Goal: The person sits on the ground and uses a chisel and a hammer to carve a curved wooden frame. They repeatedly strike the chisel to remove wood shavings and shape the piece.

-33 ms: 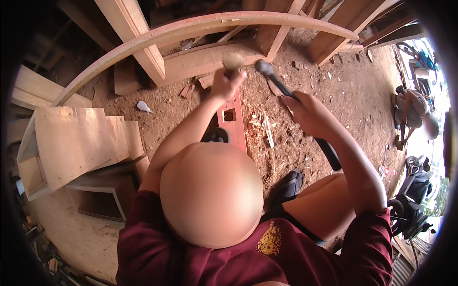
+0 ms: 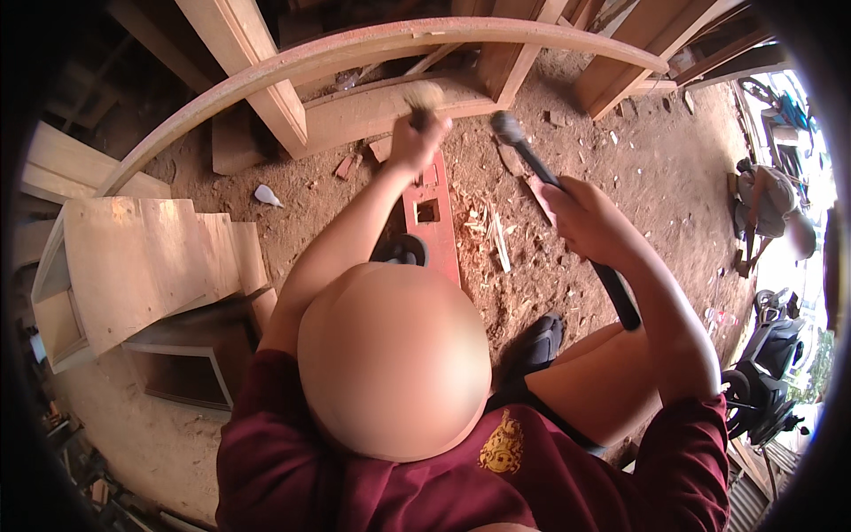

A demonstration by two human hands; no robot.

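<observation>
My left hand (image 2: 415,137) is closed around a chisel (image 2: 424,102) with a pale wooden handle. The chisel stands upright on a red wooden plank (image 2: 436,232) that lies on the dirt floor and has a rectangular hole (image 2: 427,210) cut in it. My right hand (image 2: 581,217) grips the black handle of a hammer (image 2: 541,173). The hammer head (image 2: 507,127) hangs just right of the chisel's top, a short gap apart from it.
A long curved wooden arch (image 2: 355,49) spans the back, with posts and boards behind it. Stepped plywood boxes (image 2: 133,257) stand at the left. Wood chips (image 2: 496,235) litter the dirt. A black sandal (image 2: 536,341) sits by my knee. Another person (image 2: 771,195) and a motorbike (image 2: 762,390) are at the right.
The hammer head has shifted a little to the right, away from the chisel's handle. My left hand has stayed on the chisel.
</observation>
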